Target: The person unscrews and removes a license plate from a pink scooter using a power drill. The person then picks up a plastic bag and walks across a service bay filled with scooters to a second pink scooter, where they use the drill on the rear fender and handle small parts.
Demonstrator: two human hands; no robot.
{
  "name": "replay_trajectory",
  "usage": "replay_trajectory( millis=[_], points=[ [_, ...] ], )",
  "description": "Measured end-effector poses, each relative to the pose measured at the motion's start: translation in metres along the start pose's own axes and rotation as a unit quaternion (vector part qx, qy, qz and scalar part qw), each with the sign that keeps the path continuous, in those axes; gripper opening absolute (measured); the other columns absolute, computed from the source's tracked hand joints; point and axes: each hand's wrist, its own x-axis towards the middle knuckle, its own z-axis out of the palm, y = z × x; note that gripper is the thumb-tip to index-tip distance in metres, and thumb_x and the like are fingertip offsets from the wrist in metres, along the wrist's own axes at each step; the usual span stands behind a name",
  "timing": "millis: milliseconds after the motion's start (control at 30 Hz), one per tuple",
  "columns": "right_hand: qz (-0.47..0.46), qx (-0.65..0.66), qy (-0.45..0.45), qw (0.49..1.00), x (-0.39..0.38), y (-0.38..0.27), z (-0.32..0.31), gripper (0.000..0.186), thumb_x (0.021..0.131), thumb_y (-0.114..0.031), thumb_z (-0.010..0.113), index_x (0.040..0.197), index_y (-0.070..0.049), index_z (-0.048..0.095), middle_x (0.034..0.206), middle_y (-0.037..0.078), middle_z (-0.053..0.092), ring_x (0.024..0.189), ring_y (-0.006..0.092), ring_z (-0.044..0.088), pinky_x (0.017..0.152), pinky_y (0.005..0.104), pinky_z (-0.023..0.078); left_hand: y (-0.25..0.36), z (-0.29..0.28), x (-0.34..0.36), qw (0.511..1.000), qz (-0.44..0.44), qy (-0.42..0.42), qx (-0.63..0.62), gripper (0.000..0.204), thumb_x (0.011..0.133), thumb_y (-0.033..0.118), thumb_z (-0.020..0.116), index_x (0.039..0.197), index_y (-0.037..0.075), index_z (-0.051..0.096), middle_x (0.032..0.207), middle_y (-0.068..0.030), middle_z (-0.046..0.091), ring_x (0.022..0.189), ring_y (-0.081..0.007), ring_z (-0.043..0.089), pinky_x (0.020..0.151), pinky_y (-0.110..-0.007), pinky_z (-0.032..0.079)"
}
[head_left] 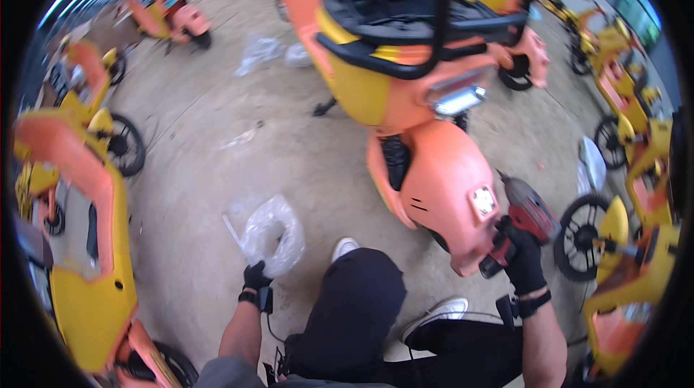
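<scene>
My left hand (255,276), in a black glove, is closed at the lower edge of a crumpled clear plastic bag (269,220); the fingers are partly hidden. My right hand (523,258), also gloved, grips the handle of a red and black cordless driver (532,209), its dark nose pointing up and away to the left. Just left of the driver is the rounded orange rear fender (448,182) of a scooter, with a small white rectangular plate (483,202) on it. Whether the driver touches the fender I cannot tell.
Above the fender is the scooter's yellow and orange body (354,95) with a black rack (441,19) and a tail light (460,101). More scooters line the left (79,294) and right (622,243). Loose clear plastic (259,54) lies on the concrete floor (195,149).
</scene>
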Motion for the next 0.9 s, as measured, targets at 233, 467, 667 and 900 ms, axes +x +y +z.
replay_trajectory(
  millis=[233,467,667,900],
  points=[
    [-0.032,0.079,-0.002,0.996,-0.004,-0.021,-0.008,0.028,0.081,-0.012,0.061,0.105,0.0,0.055,0.09,0.007,0.062,0.077,0.0163,0.06,0.07,0.029,0.05,0.018,-0.019,-0.017,0.924,0.12,-0.125,0.341,0.047,0.083,0.01,0.055,0.127,0.002,0.042,0.113,-0.0166,0.056,0.103,-0.0338,0.057,0.087,-0.05,0.047],
    [-0.065,0.15,0.042,0.986,-0.01,-0.042,-0.029,0.025,0.082,-0.012,0.06,0.103,0.0,0.054,0.09,0.008,0.061,0.076,0.0169,0.06,0.07,0.03,0.05,0.051,0.001,-0.033,0.85,0.26,-0.123,0.442,0.039,0.081,0.015,0.059,0.115,-0.001,0.049,0.098,-0.0147,0.061,0.088,-0.0277,0.061,0.074,-0.043,0.052],
    [-0.06,0.107,0.105,0.987,0.007,-0.04,-0.053,0.021,0.08,-0.012,0.062,0.097,-0.001,0.057,0.083,0.007,0.062,0.072,0.0162,0.06,0.064,0.0296,0.051,0.055,0.029,-0.036,0.819,0.296,-0.07,0.487,0.031,0.074,0.025,0.066,0.095,0.003,0.061,0.081,-0.0123,0.064,0.074,-0.026,0.063,0.066,-0.038,0.052],
    [-0.047,-0.015,0.058,0.997,0.031,-0.044,-0.046,0.026,0.077,-0.012,0.065,0.1,-0.001,0.056,0.08,0.006,0.061,0.067,0.0139,0.059,0.059,0.0267,0.049,0.098,0.041,-0.061,0.789,0.256,-0.131,0.543,0.031,0.077,0.019,0.064,0.097,-0.004,0.059,0.079,-0.011,0.064,0.071,-0.0222,0.063,0.063,-0.036,0.05]
  ],
)
